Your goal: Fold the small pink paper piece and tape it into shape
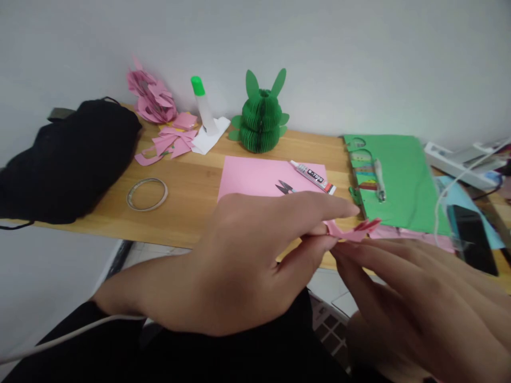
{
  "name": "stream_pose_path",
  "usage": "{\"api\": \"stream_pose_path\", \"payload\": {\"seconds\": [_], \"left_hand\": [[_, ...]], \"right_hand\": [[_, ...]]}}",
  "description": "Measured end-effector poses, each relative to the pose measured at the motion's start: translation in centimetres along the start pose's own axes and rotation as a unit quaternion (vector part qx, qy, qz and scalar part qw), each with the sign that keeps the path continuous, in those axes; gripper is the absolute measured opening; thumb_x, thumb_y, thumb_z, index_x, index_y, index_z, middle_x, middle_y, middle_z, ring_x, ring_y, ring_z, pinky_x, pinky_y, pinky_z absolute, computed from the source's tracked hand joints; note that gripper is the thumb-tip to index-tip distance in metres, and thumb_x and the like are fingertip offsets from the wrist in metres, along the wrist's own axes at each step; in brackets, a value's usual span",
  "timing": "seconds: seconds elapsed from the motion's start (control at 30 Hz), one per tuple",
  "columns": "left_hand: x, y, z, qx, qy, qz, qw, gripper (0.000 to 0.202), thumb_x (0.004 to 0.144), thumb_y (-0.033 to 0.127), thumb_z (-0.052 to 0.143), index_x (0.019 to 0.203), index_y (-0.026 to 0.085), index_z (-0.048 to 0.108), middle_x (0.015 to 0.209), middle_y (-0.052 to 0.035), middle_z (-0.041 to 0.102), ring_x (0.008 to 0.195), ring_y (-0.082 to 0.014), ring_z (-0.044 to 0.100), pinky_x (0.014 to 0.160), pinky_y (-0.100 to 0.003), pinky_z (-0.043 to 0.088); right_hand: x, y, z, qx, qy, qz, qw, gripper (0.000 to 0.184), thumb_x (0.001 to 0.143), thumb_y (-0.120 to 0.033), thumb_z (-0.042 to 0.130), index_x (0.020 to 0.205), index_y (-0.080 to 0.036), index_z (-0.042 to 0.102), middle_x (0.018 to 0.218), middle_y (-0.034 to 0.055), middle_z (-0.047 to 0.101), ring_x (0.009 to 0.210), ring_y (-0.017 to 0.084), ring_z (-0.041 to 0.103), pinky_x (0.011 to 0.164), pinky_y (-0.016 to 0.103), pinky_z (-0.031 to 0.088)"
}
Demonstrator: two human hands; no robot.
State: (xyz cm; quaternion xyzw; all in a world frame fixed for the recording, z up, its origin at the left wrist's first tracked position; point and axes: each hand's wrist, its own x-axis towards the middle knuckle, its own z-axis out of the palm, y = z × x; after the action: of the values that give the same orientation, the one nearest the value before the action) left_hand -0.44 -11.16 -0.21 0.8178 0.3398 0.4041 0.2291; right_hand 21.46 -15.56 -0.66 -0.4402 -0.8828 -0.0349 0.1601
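Between my two hands is a small folded piece of pink paper (351, 230), pinched by its edge over the front of the table. My left hand (255, 255) comes in from the left with thumb and fingers closed on the paper, its index finger stretched above it. From the right, my right hand (407, 292) pinches the same paper from below with its fingertips. Beyond the hands lie a pink sheet (251, 178), a glue tube (313, 177) and the dark blades of small scissors (284, 187), partly hidden by my left hand.
A green paper rabbit (261, 122) stands near the wall. Left of it are a glue bottle (205, 106), pink scraps (173, 141), a tape roll (147, 194) and a black bag (75, 159). At right are green sheets (407, 181), a phone (473, 236) and a white power strip (459, 165).
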Motion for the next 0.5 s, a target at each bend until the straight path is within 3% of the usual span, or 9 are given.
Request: {"api": "stream_pose_path", "payload": {"seconds": [0.17, 0.37, 0.5], "left_hand": [[0.2, 0.1, 0.1, 0.017, 0.001, 0.008, 1.0, 0.021, 0.086, 0.011, 0.06, 0.101, 0.021, 0.07, 0.095, 0.0032, 0.078, 0.077, -0.0117, 0.074, 0.073, -0.019, 0.06], [0.5, 0.0, 0.2, -0.007, 0.023, 0.034, 0.999, 0.02, 0.082, 0.005, 0.064, 0.098, 0.016, 0.069, 0.091, 0.0047, 0.078, 0.067, -0.0051, 0.07, 0.068, -0.012, 0.058], [0.4, -0.1, 0.3, -0.029, 0.011, 0.01, 0.999, 0.02, 0.083, 0.007, 0.063, 0.097, 0.019, 0.07, 0.091, 0.0045, 0.078, 0.068, -0.0076, 0.071, 0.069, -0.015, 0.059]], "right_hand": [[-0.7, 0.3, 0.2, -0.006, -0.001, -0.026, 1.0, 0.033, 0.087, -0.017, 0.061, 0.115, -0.032, 0.068, 0.093, 0.0007, 0.078, 0.074, 0.02, 0.074, 0.06, 0.028, 0.058], [-0.5, -0.7, 0.2, -0.031, 0.072, -0.054, 0.995, 0.04, 0.082, -0.02, 0.069, 0.121, -0.019, 0.065, 0.098, 0.0072, 0.078, 0.079, 0.023, 0.074, 0.067, 0.03, 0.06], [0.0, -1.1, 0.1, 0.006, 0.082, 0.025, 0.996, 0.028, 0.083, -0.021, 0.068, 0.11, -0.029, 0.07, 0.091, 0.0002, 0.078, 0.074, 0.02, 0.074, 0.062, 0.028, 0.058]]}}
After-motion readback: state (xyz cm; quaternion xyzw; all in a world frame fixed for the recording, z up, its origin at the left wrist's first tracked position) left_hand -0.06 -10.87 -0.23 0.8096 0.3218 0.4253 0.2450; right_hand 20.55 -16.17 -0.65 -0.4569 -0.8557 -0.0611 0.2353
